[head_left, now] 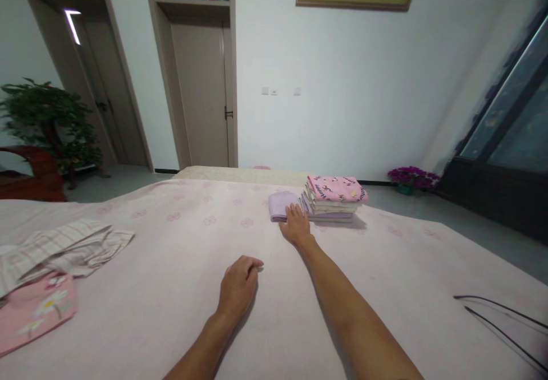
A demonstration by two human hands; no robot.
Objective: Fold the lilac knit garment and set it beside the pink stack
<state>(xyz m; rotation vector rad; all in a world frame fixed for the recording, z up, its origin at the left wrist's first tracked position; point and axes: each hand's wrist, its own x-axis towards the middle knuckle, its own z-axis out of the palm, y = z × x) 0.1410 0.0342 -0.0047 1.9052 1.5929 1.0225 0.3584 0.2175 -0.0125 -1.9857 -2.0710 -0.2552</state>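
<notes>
My right hand reaches far across the bed, its fingers stretched out and touching the near edge of a small folded lilac cloth. Just right of that cloth stands a stack of folded clothes with a pink patterned piece on top. My left hand rests on the pale pink bedsheet nearer to me, fingers loosely curled under, with nothing visible in it.
At the left of the bed lie a crumpled striped garment and a pink flowered one. A dark cable runs across the sheet at the right. Beyond the bed are two doors, a potted plant and purple flowers.
</notes>
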